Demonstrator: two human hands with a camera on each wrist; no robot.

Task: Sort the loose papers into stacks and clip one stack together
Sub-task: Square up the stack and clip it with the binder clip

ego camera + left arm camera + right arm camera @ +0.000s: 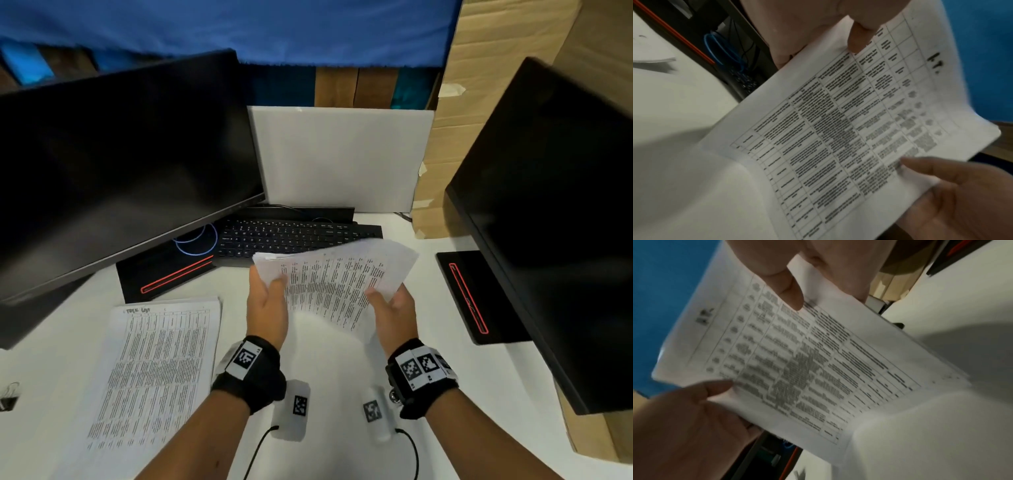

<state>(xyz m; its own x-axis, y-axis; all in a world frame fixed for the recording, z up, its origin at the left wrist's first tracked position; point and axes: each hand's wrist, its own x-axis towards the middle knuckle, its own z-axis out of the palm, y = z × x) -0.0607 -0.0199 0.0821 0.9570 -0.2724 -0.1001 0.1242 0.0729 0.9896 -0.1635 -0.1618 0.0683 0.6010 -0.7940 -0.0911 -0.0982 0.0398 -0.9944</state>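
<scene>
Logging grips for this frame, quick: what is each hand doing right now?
Left hand: closed, gripping the left edge of the held papers.
Right hand: closed, gripping the same papers' right edge.

Both forearms reach up mid-frame; left hand [265,301] and right hand [394,305] each pinch, thumbs on top.

White desk [342,445] fills lower frame. Dark monitor [120,164] upper left, second dark monitor [555,212] right edge. Black keyboard [291,236] center. White panel [342,157] behind it, blue cloth [239,27] along top, cardboard [479,68] upper right.
</scene>
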